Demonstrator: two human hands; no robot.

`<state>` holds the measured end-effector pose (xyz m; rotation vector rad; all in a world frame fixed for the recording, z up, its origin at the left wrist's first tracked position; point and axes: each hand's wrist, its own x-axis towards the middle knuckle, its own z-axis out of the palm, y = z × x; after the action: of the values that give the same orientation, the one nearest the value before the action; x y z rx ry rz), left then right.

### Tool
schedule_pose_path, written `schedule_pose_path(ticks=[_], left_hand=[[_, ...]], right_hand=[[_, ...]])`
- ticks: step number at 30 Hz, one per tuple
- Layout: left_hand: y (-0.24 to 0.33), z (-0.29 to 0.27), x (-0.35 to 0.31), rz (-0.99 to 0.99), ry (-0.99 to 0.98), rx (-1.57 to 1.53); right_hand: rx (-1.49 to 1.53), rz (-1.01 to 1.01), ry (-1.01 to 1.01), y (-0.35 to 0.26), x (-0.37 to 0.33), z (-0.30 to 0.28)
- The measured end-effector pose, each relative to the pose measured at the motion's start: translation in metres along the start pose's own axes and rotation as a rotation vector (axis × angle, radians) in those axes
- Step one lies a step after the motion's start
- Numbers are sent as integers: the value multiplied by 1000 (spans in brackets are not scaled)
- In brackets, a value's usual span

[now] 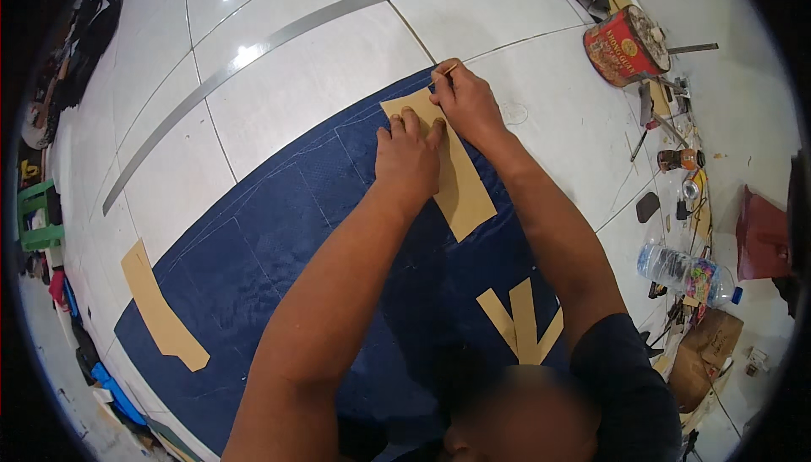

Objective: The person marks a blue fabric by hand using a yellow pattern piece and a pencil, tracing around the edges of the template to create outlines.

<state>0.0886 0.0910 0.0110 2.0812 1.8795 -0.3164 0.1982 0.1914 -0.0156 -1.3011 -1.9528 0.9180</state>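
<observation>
Dark blue fabric (279,217) lies spread on the floor, with thin white lines drawn over it. A long tan paper pattern piece (466,196) rests on it near the far edge. My left hand (410,154) is pressed on this pattern, fingers apart, holding nothing. At the pattern's far right corner, my right hand (469,103) is closed around a slim marking pencil (450,68), its tip partly hidden by the fingers. Another tan pattern piece (165,310) lies at the fabric's left end. Narrow tan strips (524,314) lie fanned out close to me.
A long metal ruler (245,57) lies on the white tiles (279,124) beyond the fabric. Along the right stand a red tin (627,46), a small dark jar (678,160), a plastic bottle (676,266) and a brown box (708,352). A green stool (38,215) is far left.
</observation>
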Motion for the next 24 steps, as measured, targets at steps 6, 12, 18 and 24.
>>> schedule_pose_path(ticks=[6, 12, 18, 24], left_hand=[[0, -5, -1, 2, -28, 7], [0, -6, 0, -4, -31, 0], [1, -12, 0, -2, -47, 25], [6, -11, 0, -12, -55, 67]], right_hand=[[-233, -207, -3, 9, -23, -9], [-268, -261, -126, 17, -80, -39], [-236, -337, -79, 22, -80, -41], [-266, -316, -129, 22, -136, -64]])
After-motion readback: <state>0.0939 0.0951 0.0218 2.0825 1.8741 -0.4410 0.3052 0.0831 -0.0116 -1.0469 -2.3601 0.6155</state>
